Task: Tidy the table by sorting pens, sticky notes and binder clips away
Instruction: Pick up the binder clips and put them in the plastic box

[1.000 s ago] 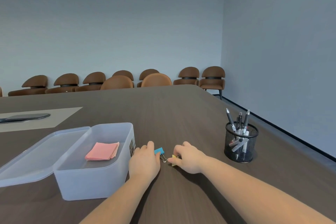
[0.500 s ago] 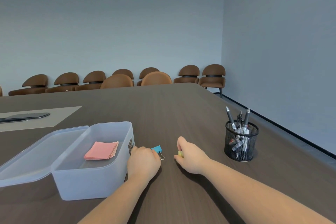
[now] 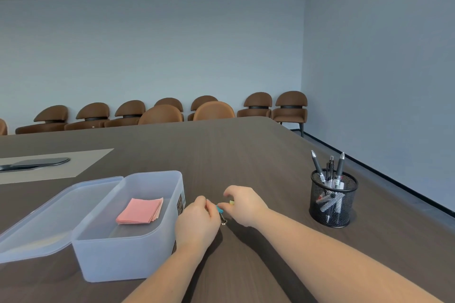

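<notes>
My left hand (image 3: 197, 222) pinches a blue binder clip (image 3: 219, 209) just right of the box; the clip's wire handle hangs down toward the table. My right hand (image 3: 245, 204) is close beside it, with a small yellow binder clip (image 3: 231, 202) held between its fingers, and its fingertips reach the blue clip too. A translucent plastic box (image 3: 157, 233) stands open to the left, with a stack of pink sticky notes (image 3: 140, 210) inside. A black mesh cup (image 3: 333, 200) at the right holds several pens (image 3: 318, 171).
The box's lid (image 3: 37, 219) lies open to the left of the box. A dark flat device (image 3: 39, 162) rests on a pale mat (image 3: 81, 165) at the far left. Brown chairs (image 3: 211, 110) line the table's far edge. The table edge runs behind the cup.
Both hands were at the clips on the table, drew slightly apart with one clip each, and have now come together again. The right hand has lifted a little.
</notes>
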Available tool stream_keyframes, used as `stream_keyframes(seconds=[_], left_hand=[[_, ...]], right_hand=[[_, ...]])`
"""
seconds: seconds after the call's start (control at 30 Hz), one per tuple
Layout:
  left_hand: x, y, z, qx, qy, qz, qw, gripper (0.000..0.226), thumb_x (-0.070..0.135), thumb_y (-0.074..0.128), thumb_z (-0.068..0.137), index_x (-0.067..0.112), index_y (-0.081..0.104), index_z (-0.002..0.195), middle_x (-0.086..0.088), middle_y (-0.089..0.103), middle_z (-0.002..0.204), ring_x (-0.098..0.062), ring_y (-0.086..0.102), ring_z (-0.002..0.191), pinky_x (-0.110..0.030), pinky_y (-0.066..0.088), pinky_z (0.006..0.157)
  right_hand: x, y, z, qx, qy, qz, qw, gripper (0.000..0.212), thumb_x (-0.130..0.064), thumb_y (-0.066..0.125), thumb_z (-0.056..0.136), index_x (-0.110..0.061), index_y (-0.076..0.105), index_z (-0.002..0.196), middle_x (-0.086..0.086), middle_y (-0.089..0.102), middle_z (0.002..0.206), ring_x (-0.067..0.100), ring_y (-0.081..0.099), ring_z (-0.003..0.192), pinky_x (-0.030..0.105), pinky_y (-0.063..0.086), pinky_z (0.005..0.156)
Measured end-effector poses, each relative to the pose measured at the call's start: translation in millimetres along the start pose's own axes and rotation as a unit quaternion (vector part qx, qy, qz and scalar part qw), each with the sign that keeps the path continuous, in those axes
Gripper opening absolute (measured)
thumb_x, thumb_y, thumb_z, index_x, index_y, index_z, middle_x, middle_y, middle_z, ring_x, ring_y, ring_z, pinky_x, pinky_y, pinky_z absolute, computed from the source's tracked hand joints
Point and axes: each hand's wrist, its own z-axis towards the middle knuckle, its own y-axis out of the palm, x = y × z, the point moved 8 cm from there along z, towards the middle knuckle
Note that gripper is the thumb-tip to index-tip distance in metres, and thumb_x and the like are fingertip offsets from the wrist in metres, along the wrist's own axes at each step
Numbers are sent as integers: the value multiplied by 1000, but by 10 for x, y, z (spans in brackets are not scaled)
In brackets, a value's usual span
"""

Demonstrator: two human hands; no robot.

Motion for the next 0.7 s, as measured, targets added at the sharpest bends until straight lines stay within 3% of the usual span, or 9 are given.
stream_keyframes(seconds=[0.07, 0.2, 0.3, 0.4, 0.47, 0.57, 0.7], left_hand=[[-47, 7, 36, 5, -20, -44, 999, 21, 21, 40, 96, 14, 46, 77, -1, 53, 70, -28, 50, 70, -29, 37, 57], [-65, 30, 73, 4, -29, -68, 997, 22, 21, 39, 95, 15, 40, 74, -2, 49, 65, -29, 49, 69, -30, 36, 56], [-57, 76, 139, -13, -37, -37, 999, 14, 20, 40, 93, 15, 39, 80, 0, 48, 64, -26, 48, 67, -29, 33, 53], [-64, 120, 201, -38, -50, 2, 998, 6, 18, 41, 90, 13, 42, 92, -4, 53, 76, -26, 48, 69, -28, 34, 53], [-67, 156, 210, -64, -63, 34, 995, 19, 22, 42, 90, 12, 45, 105, -8, 54, 96, -27, 50, 75, -29, 37, 57], [-32, 215, 185, -103, -67, 104, 987, 29, 36, 47, 91, 16, 46, 112, -9, 45, 117, -29, 59, 89, -31, 42, 65], [-17, 306, 195, -132, -58, 174, 974, 43, 47, 45, 92, 16, 51, 119, -9, 48, 125, -28, 61, 107, -32, 42, 71]], right_hand=[[-76, 63, 87, -37, 17, 9, 999, 45, -38, 56, 93, -14, 50, 131, 9, 57, 127, 26, 59, 82, 29, 54, 59], [-135, 206, 216, -95, 46, -48, 993, 36, -20, 55, 91, -13, 53, 126, 11, 60, 120, 29, 67, 79, 36, 59, 69], [-91, 311, 253, -124, 57, -96, 986, 24, -10, 54, 90, -10, 59, 113, 10, 60, 102, 29, 65, 75, 34, 57, 65], [11, 234, 246, -104, 53, -94, 989, 14, -22, 52, 92, -8, 53, 95, 10, 56, 92, 26, 58, 60, 32, 52, 57], [150, 154, 231, -99, 58, -97, 989, 15, -23, 52, 92, -8, 50, 92, 9, 56, 86, 22, 52, 46, 26, 44, 48], [376, 40, 177, -96, 73, -74, 990, 15, -20, 49, 92, -9, 52, 100, 5, 52, 83, 20, 49, 41, 24, 40, 44], [529, -70, 69, -94, 80, -39, 992, 28, -26, 50, 96, -13, 52, 120, 7, 47, 107, 20, 47, 42, 25, 40, 42]])
